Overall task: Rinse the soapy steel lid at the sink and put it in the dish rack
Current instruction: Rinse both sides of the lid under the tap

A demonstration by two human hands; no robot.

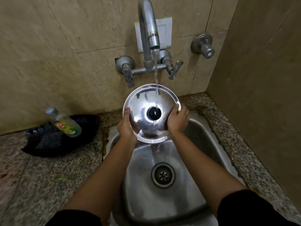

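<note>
A round steel lid (143,101) with a black knob (154,113) in its middle is held tilted over the steel sink (192,132), top side facing me. My left hand (126,123) grips its left edge and my right hand (177,119) grips its right edge. Water runs from the tap (149,30) in a thin stream, lands beside the knob and flows off the lid's lower rim into the basin. No dish rack is in view.
A dish soap bottle (65,123) leans in a black tray (91,126) with scrub pads on the granite counter at left. The sink drain (162,175) lies below the lid. Tap handles and a wall valve (203,45) stick out from the tiled wall; a side wall closes the right.
</note>
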